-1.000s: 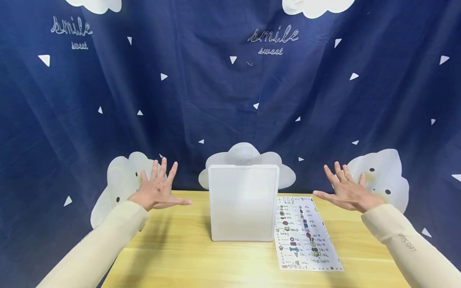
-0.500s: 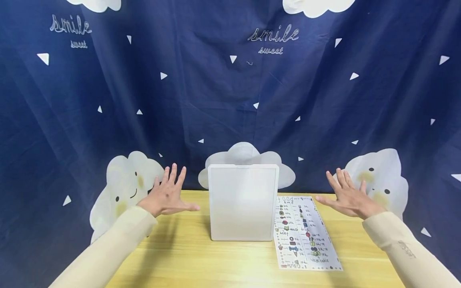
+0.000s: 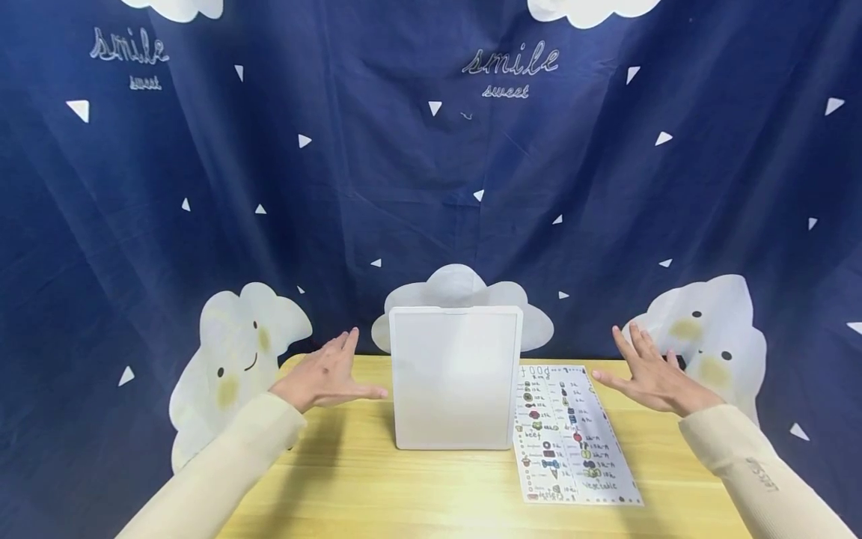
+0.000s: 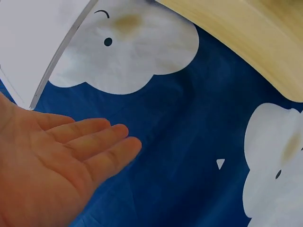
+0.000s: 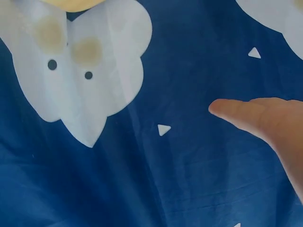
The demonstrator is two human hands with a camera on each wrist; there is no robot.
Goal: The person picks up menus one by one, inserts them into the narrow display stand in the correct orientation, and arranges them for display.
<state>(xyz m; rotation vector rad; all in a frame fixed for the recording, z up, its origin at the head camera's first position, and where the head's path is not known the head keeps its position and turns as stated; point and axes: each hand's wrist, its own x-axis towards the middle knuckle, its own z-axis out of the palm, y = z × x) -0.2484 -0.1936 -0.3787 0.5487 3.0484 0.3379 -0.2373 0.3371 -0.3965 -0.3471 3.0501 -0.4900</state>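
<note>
A white rectangular panel (image 3: 456, 382) with a raised rim stands upright on the wooden table. To its left my left hand (image 3: 325, 376) hovers above the tabletop, fingers straight and thumb pointing at the panel's edge. The left wrist view shows that palm (image 4: 52, 165) bare, with the panel's corner (image 4: 33, 56) beside it. On the right, my right hand (image 3: 649, 376) is in the air with fingers spread, holding nothing. Nearest to it lies a paper sheet (image 3: 579, 442) with handwritten words and small drawings, partly tucked behind the panel's right edge.
The light wooden table (image 3: 404, 494) ends at a dark blue curtain (image 3: 417, 187) just behind the panel. White clouds, triangles and the words "smile sweet" are printed on the curtain.
My left hand has moved right and slightly down, closer to the panel, turning as it comes. My right hand has sunk a little. Panel and sheet have stayed in place.
</note>
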